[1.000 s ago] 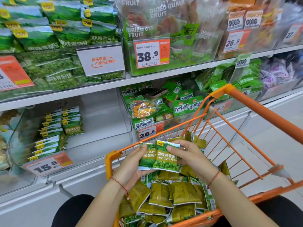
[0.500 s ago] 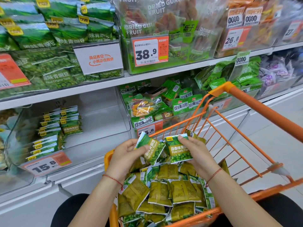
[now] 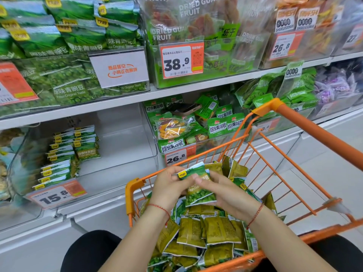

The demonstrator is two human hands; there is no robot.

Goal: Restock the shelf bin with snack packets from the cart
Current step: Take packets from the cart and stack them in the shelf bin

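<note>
We see the orange wire cart [image 3: 294,122] near us at the right, pulled up against the white shelving. Small green snack packets [image 3: 206,232] lie heaped in it. Above that heap our left hand [image 3: 169,186] and right hand [image 3: 227,195] hold a green pea packet [image 3: 198,189] between them, left hand on its left side, right hand on its right. To the far left, on the lower shelf, sits the clear plastic shelf bin [image 3: 125,134], with rows of green pea packets [image 3: 72,150] in its left part. A white and orange price tag [image 3: 57,195] hangs on its near wall.
</note>
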